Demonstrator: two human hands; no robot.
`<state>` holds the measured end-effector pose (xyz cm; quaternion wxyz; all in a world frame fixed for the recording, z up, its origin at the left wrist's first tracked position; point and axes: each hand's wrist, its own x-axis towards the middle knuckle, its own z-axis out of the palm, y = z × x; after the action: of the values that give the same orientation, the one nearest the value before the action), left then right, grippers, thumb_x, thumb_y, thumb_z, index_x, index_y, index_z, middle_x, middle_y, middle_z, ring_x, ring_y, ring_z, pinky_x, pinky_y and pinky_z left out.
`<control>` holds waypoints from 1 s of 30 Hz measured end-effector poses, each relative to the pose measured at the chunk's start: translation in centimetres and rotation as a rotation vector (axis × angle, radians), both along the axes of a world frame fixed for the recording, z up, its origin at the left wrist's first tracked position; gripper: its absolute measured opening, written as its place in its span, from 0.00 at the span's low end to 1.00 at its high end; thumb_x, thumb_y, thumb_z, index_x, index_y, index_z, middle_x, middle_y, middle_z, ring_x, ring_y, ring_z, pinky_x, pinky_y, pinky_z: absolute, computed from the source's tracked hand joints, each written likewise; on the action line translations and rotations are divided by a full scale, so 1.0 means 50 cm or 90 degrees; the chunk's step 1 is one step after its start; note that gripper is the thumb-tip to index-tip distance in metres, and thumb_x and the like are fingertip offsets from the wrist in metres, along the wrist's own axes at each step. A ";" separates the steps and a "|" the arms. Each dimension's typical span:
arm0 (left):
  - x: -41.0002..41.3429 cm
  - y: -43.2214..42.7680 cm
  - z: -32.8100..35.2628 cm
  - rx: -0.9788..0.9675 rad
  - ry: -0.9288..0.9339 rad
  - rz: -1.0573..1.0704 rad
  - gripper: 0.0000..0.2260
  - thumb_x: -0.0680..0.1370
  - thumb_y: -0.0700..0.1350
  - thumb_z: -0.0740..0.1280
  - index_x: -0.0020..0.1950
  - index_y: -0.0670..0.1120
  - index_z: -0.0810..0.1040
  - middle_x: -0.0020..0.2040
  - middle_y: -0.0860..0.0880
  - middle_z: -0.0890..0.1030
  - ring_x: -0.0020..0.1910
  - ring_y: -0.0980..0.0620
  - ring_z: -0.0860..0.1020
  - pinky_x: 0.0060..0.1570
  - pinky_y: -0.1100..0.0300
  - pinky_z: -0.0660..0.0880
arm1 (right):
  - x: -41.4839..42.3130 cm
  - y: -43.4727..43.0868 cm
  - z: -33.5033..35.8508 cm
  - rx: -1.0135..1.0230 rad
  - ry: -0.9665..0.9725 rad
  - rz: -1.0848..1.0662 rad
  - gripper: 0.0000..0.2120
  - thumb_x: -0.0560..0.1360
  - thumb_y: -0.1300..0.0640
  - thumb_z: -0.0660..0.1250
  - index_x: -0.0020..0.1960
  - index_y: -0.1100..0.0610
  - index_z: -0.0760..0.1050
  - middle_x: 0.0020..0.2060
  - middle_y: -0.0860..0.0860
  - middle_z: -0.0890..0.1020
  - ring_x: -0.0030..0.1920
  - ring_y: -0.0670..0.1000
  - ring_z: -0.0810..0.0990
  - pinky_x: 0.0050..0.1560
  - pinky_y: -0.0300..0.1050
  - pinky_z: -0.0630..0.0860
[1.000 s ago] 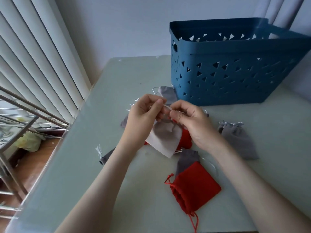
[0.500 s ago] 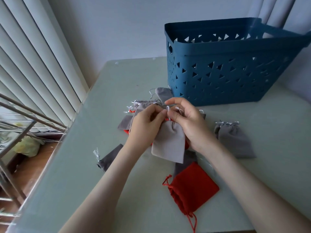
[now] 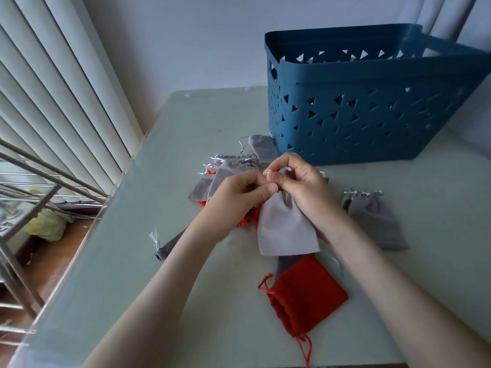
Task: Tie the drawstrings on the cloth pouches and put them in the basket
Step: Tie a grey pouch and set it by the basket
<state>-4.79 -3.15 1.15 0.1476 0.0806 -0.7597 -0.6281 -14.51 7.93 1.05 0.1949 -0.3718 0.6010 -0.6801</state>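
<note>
Both hands are up over the middle of the surface [image 3: 159, 261], working the neck of a light grey pouch [image 3: 285, 229] that hangs down between them. Left hand [image 3: 239, 197] has its fingers pressed together, pinching the gathered top; right hand [image 3: 300, 181] pinches the thin drawstring [image 3: 269, 171] right above it. A red pouch [image 3: 308, 293] lies flat nearer the person, a grey pouch [image 3: 372, 219] off to the right, and a few more are piled behind the hands. Blue basket [image 3: 372, 107] sits at the back right, just beyond that pile.
</note>
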 end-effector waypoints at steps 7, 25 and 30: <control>-0.008 0.000 0.001 0.154 0.061 0.087 0.12 0.77 0.42 0.66 0.34 0.50 0.80 0.31 0.52 0.76 0.33 0.56 0.72 0.35 0.62 0.69 | -0.011 0.014 0.004 0.030 0.087 0.024 0.07 0.76 0.54 0.63 0.54 0.49 0.75 0.44 0.45 0.81 0.48 0.42 0.79 0.52 0.33 0.71; 0.002 -0.010 0.005 0.151 0.004 0.057 0.10 0.75 0.42 0.69 0.33 0.46 0.81 0.34 0.44 0.76 0.34 0.49 0.71 0.38 0.56 0.67 | -0.043 0.020 -0.012 0.251 0.177 -0.020 0.08 0.76 0.57 0.68 0.39 0.47 0.78 0.47 0.43 0.75 0.57 0.47 0.73 0.59 0.38 0.66; 0.001 -0.009 -0.009 -0.024 -0.054 0.097 0.09 0.77 0.44 0.67 0.38 0.48 0.83 0.29 0.56 0.76 0.30 0.61 0.69 0.36 0.62 0.66 | -0.033 0.016 -0.010 0.210 -0.017 -0.025 0.14 0.77 0.56 0.66 0.33 0.56 0.75 0.40 0.54 0.77 0.44 0.49 0.76 0.51 0.41 0.68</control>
<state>-4.75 -3.59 0.69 0.1638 0.1620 -0.7687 -0.5967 -16.14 8.72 0.57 0.2479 -0.3135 0.7091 -0.5809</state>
